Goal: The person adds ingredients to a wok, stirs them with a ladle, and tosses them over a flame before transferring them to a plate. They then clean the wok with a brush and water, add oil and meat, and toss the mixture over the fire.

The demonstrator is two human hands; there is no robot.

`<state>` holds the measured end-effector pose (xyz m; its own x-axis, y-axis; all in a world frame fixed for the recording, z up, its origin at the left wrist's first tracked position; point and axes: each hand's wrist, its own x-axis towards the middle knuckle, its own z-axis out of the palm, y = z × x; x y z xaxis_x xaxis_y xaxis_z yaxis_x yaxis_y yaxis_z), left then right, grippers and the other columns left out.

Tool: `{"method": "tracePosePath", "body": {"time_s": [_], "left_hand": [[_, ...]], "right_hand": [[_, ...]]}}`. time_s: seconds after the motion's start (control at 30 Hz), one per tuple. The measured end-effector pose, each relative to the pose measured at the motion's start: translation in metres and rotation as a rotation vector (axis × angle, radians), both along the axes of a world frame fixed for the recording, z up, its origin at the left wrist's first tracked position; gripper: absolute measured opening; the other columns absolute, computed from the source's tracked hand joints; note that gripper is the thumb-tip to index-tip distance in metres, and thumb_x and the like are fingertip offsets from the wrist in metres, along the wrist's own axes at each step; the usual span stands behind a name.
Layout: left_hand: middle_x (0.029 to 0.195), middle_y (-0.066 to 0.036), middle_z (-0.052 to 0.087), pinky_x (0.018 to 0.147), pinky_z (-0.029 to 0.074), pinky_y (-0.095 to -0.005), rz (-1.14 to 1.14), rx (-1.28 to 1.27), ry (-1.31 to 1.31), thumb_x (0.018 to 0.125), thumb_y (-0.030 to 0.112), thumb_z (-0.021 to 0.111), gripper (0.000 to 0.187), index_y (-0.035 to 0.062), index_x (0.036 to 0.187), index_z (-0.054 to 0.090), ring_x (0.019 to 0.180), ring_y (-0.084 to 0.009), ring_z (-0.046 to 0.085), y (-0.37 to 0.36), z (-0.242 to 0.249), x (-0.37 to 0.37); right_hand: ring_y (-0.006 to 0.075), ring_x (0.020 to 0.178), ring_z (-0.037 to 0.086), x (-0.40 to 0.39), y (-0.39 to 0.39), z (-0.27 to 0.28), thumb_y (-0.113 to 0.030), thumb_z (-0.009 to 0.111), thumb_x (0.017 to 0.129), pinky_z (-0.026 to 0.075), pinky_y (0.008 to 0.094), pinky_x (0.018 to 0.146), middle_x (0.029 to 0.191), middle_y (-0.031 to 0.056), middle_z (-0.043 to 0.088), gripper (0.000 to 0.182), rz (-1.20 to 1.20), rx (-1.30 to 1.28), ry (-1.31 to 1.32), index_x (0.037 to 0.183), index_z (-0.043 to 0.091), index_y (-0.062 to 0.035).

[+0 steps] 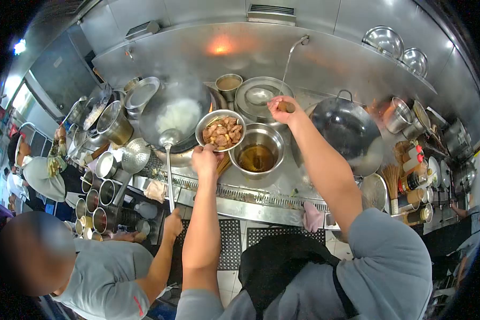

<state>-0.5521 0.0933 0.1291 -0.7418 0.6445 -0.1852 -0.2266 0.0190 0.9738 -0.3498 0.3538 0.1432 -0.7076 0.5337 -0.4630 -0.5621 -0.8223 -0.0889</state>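
My left hand is closed on the near rim of a metal bowl filled with browned meat chunks. A wooden-ended handle sits in my closed right hand; it appears to belong to the ladle over a large round metal pan. Below and between my hands stands a metal pot with dark, oily liquid. Left of the bowl, a steaming wok holds pale, cloudy liquid. A co-worker's hand grips a long ladle reaching to that wok.
An empty-looking dark wok stands on the right. From the back wall a thin tap hangs down. A perforated skimmer and several seasoning tins are left. Bottles and a bamboo brush stand right.
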Motion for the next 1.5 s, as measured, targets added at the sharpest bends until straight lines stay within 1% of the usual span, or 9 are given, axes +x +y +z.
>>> {"method": "tracePosePath", "body": {"time_s": [0.13, 0.33, 0.43, 0.53, 0.63, 1.03, 1.2, 1.27, 1.5], "left_hand": [[0.075, -0.02, 0.065, 0.046, 0.053, -0.0315, 0.012, 0.081, 0.013, 0.084, 0.007, 0.053, 0.019, -0.0119, 0.087, 0.055, 0.054, -0.0229, 0.065, 0.036, -0.008, -0.001], [0.075, -0.02, 0.065, 0.047, 0.054, -0.0334, -0.002, 0.019, 0.043, 0.082, 0.007, 0.054, 0.021, -0.0139, 0.085, 0.056, 0.054, -0.0234, 0.065, 0.07, -0.019, 0.0], [0.076, -0.02, 0.065, 0.047, 0.054, -0.0337, -0.014, 0.009, 0.043, 0.081, 0.007, 0.054, 0.022, -0.0147, 0.086, 0.057, 0.055, -0.0241, 0.065, 0.071, -0.015, 0.006], [0.079, -0.021, 0.065, 0.049, 0.053, -0.0337, -0.035, 0.008, 0.037, 0.081, 0.007, 0.054, 0.024, -0.0153, 0.09, 0.056, 0.055, -0.0245, 0.064, 0.07, -0.01, 0.013], [0.08, -0.021, 0.064, 0.048, 0.053, -0.0341, -0.041, 0.024, 0.024, 0.081, 0.006, 0.053, 0.022, -0.0145, 0.089, 0.056, 0.055, -0.0248, 0.064, 0.067, -0.004, 0.017], [0.083, -0.021, 0.063, 0.045, 0.053, -0.0328, -0.001, 0.06, 0.004, 0.082, 0.006, 0.052, 0.021, -0.0141, 0.088, 0.055, 0.055, -0.0244, 0.064, 0.061, -0.008, 0.012], [0.08, -0.021, 0.064, 0.047, 0.053, -0.0339, 0.004, 0.06, 0.016, 0.082, 0.008, 0.052, 0.023, -0.0147, 0.088, 0.056, 0.054, -0.024, 0.065, 0.065, -0.022, 0.003], [0.078, -0.021, 0.064, 0.048, 0.053, -0.0344, -0.001, 0.05, 0.04, 0.082, 0.008, 0.052, 0.024, -0.0145, 0.088, 0.056, 0.053, -0.0239, 0.065, 0.068, -0.027, 0.0], [0.071, -0.02, 0.065, 0.049, 0.053, -0.0351, 0.0, -0.031, 0.099, 0.083, 0.011, 0.053, 0.025, -0.014, 0.086, 0.058, 0.052, -0.0245, 0.065, 0.076, -0.025, 0.006]], "right_hand": [[0.0113, 0.042, 0.05, 0.01, -0.012, 0.021, 0.0, 0.046, 0.089, 0.052, 0.0226, 0.044, 0.062, 0.0052, 0.046, 0.01, -0.013, 0.019, -0.017, 0.095, 0.04, 0.0054], [0.0096, 0.043, 0.048, 0.025, -0.018, 0.036, 0.003, 0.047, 0.086, 0.053, 0.0217, 0.045, 0.067, 0.0032, 0.044, 0.008, 0.047, -0.025, -0.017, 0.082, 0.041, 0.003], [0.0074, 0.044, 0.051, 0.022, -0.028, 0.035, 0.0, 0.05, 0.088, 0.047, 0.0179, 0.041, 0.064, 0.0002, 0.047, 0.021, -0.021, 0.111, -0.191, 0.104, 0.039, 0.0068], [0.006, 0.044, 0.051, 0.023, -0.035, 0.038, -0.002, 0.049, 0.089, 0.046, 0.0177, 0.041, 0.062, -0.0021, 0.047, 0.017, 0.059, 0.229, -0.283, 0.102, 0.041, 0.0052], [0.0083, 0.043, 0.05, 0.021, -0.03, 0.033, -0.003, 0.047, 0.088, 0.05, 0.0218, 0.043, 0.062, -0.0005, 0.049, 0.014, 0.118, 0.246, -0.343, 0.074, 0.044, -0.0054], [0.0085, 0.042, 0.048, 0.009, -0.038, 0.042, -0.009, 0.045, 0.091, 0.045, 0.0249, 0.041, 0.055, -0.0023, 0.049, 0.016, 0.125, 0.48, -0.478, 0.076, 0.047, -0.0056], [0.0069, 0.044, 0.05, 0.011, -0.026, 0.057, -0.006, 0.047, 0.091, 0.046, 0.0204, 0.041, 0.057, -0.0022, 0.048, 0.007, 0.091, 0.325, -0.249, 0.09, 0.045, 0.0005], [0.0077, 0.044, 0.051, 0.016, -0.021, 0.069, -0.005, 0.049, 0.09, 0.048, 0.0188, 0.041, 0.06, -0.0006, 0.048, 0.017, 0.098, 0.224, -0.09, 0.101, 0.04, 0.0039], [0.0121, 0.045, 0.052, 0.028, -0.029, 0.114, -0.002, 0.046, 0.09, 0.05, 0.023, 0.043, 0.061, 0.001, 0.047, 0.027, 0.13, 0.071, 0.104, 0.112, 0.033, 0.0065]]}}
